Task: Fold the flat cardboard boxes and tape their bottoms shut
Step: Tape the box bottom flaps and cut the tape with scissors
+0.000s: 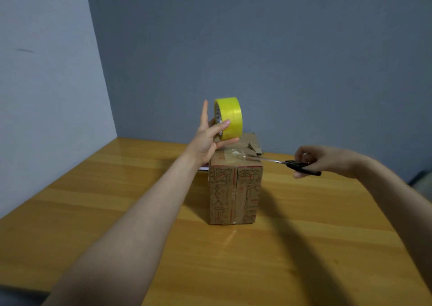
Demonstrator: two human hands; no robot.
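Left hand [207, 140]: tape [231, 118]; right hand [325, 159]: scissors [300, 166], box [235, 193] edge.

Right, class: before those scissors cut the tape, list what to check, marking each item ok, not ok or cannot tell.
1. The left hand grips the tape roll above the box: ok.
2. The right hand holds the scissors by the handles: ok.
3. The blade tips reach the tape strip on the box top: ok.
4. The tape strip is taut between roll and box: cannot tell.
5. The box stands upright on the table: ok.
6. The left hand is away from the blades: ok.
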